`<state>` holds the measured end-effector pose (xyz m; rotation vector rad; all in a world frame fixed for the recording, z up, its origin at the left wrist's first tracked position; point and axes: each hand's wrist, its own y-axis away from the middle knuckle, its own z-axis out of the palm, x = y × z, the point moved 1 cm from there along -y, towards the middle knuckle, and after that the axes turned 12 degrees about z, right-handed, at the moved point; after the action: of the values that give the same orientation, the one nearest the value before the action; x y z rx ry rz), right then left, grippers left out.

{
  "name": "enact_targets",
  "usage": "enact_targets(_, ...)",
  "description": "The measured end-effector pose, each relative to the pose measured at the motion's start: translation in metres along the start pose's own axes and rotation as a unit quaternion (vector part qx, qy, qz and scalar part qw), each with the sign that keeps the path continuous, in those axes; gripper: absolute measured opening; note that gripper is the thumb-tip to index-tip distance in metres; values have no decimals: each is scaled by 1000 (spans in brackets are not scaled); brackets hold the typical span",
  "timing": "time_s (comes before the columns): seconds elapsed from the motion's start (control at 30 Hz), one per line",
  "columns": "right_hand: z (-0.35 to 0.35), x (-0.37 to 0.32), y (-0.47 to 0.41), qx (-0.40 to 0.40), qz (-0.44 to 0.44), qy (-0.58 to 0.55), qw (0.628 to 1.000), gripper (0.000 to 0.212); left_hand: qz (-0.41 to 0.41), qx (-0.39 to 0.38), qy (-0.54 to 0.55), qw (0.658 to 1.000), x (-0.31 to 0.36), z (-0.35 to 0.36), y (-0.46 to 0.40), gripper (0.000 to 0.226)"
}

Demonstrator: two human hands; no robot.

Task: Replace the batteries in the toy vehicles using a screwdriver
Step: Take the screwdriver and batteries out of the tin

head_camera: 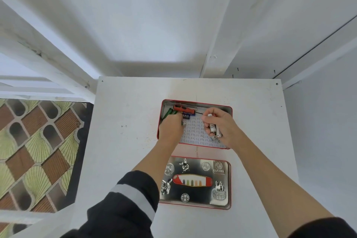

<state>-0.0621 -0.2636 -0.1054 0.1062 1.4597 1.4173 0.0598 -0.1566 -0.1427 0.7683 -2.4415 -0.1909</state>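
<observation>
Head view: right hand (pixel 220 125) grips white cylindrical batteries (pixel 214 128); left hand (pixel 171 126) reaches into metal tin (pixel 229 109), grasp unclear

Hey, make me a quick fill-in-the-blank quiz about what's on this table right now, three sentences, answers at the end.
1. The screwdriver lying inside the open tin has a handle coloured ____.
2. The white batteries are held in the person's ____ hand.
3. The tin's decorated lid lies on the white table, between the tin and the ____.

Missing words: red; right; person
</observation>
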Motion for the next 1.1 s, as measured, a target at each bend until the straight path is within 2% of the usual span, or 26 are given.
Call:
enact_targets(0.07,3,-1,0,48,-2,101,994,11,-4,23,38,999,1,-3,-1,16)
enact_targets(0.13,8,-1,-4,84,-12,191,978,6,-14,84,162,983,4,-11,4,9)
enact_targets(0.17,12,0,-7,96,-20,227,969,6,-22,111,239,964,6,-16,9,6)
enact_targets(0.2,15,1,-11,110,-31,269,956,5,-37,127,319,938,7,-21,15,6)
enact_targets(0.27,21,5,-22,140,-69,376,914,6,-69,130,482,864,6,-33,30,6)
enact_targets(0.33,27,8,-33,158,-110,474,859,19,-70,120,611,779,1,-44,44,8)
enact_targets(0.4,35,8,-40,165,-127,534,819,30,-70,114,696,706,-6,-51,52,13)
enact_targets(0.47,44,8,-45,171,-130,601,770,33,-93,107,742,655,-14,-54,57,22)
enact_targets(0.53,51,10,-48,170,-138,674,705,33,-118,98,765,626,-19,-57,59,22)
enact_targets(0.6,55,12,-50,175,-145,707,669,32,-136,94,763,625,-21,-59,60,19)
enact_targets(0.7,55,11,-51,178,-155,728,644,28,-147,100,736,653,-19,-62,56,13)
enact_targets(0.83,42,8,-46,164,-151,739,635,23,-144,106,732,658,-13,-66,48,12)
enact_targets(0.93,33,12,-45,141,-153,774,598,24,-148,117,733,654,-10,-67,43,12)
enact_targets(1.0,29,16,-43,134,-142,780,595,23,-153,124,729,655,-8,-66,41,11)
enact_targets(1.03,28,16,-41,137,-131,758,624,22,-156,125,728,656,-8,-65,40,11)
enact_targets(1.07,27,15,-37,144,-116,695,694,19,-156,123,724,661,-7,-64,39,10)
enact_targets(1.1,26,11,-33,153,-88,585,792,15,-150,118,713,674,-7,-62,37,11)
